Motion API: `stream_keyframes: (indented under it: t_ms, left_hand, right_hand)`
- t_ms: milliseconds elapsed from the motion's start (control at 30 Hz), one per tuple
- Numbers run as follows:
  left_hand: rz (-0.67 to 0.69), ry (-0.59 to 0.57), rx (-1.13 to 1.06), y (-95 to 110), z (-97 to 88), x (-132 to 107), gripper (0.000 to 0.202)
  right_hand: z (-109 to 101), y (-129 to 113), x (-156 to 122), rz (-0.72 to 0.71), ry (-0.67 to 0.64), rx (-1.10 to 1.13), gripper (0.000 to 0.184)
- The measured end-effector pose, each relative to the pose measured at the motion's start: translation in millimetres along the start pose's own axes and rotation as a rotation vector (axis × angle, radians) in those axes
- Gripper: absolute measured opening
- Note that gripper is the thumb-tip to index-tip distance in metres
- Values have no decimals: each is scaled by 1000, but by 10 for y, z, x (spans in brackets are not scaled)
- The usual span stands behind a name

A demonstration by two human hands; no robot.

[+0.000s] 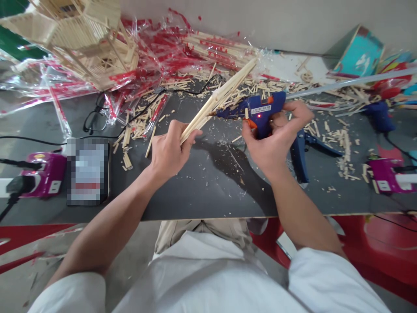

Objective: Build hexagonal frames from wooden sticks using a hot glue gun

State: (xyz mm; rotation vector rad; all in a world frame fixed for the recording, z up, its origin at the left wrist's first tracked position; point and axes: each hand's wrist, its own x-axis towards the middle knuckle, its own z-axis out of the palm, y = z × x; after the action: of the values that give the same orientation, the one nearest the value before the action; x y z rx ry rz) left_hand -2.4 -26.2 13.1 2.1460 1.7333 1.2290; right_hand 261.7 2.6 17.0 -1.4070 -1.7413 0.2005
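My left hand is closed around the lower end of a bundle of thin wooden sticks, which slants up and away to the right. In my right hand is a blue hot glue gun with an orange trigger and a small red light lit. A long clear glue stick trails from its back toward the right. The gun's nozzle points left and meets, or nearly meets, the side of the bundle; exact contact is hard to tell. Below my right hand lies a blue-handled cutting tool, partly hidden by my wrist.
A stick-built model stands back left beside red-and-clear plastic wrappers. Cut stick pieces litter the table. Also there: glasses, a phone, purple power sockets with cords, and another blue glue gun at right.
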Motion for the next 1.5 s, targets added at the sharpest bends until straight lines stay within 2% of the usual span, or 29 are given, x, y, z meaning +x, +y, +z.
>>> stream_keyframes:
  t_ms: [167,300,433,500,567,633,700,767,833,900,1000,1067,1200,1267,1367,1500]
  left_hand:
    - [-111,-6,-157,42,-37,63,19]
    - [-335,-49,-456,7,-61,178,35]
    - [-583,-204,-726,-64,-84,285,39]
    - [-691,-321,-818,-81,-89,303,37]
    - [-744,-450,-853,-84,-93,295,37]
    - [-724,-584,-819,-83,-103,273,40]
    - [-644,-728,-713,-89,-129,255,42]
    - [-558,-877,-555,-101,-171,254,44]
    - [-476,-979,-356,-111,-222,273,45]
    - [-368,-970,-125,-116,-265,300,47]
    - [-190,-844,192,-123,-303,331,53]
    - [-124,-799,304,-133,-312,333,55]
    - [-64,-787,402,-146,-312,311,63]
    - [-39,-792,439,-137,-307,300,69]
    - [12,-828,456,-109,-304,298,72]
    - [69,-845,438,-75,-309,299,59]
  right_hand:
    - [-55,-23,47,82,-14,-10,71]
    - [-111,115,158,100,29,-81,69]
    - [-147,418,285,178,29,-125,71]
    - [-146,558,319,228,8,-161,72]
    - [-128,657,329,258,-18,-194,74]
    - [-94,713,322,283,-36,-209,79]
    - [-57,740,312,307,-34,-201,82]
    - [-34,759,311,321,-20,-186,78]
    - [-37,789,325,331,-4,-200,73]
    - [-64,836,347,337,-2,-241,70]
    - [-110,921,372,330,-14,-279,72]
    - [-124,960,370,319,-23,-302,69]
    - [-127,921,334,302,-61,-422,52]
    - [-138,831,324,264,-58,-478,42]
    - [-157,606,342,129,-48,-470,25]
    - [-63,185,453,-39,-200,-318,18]
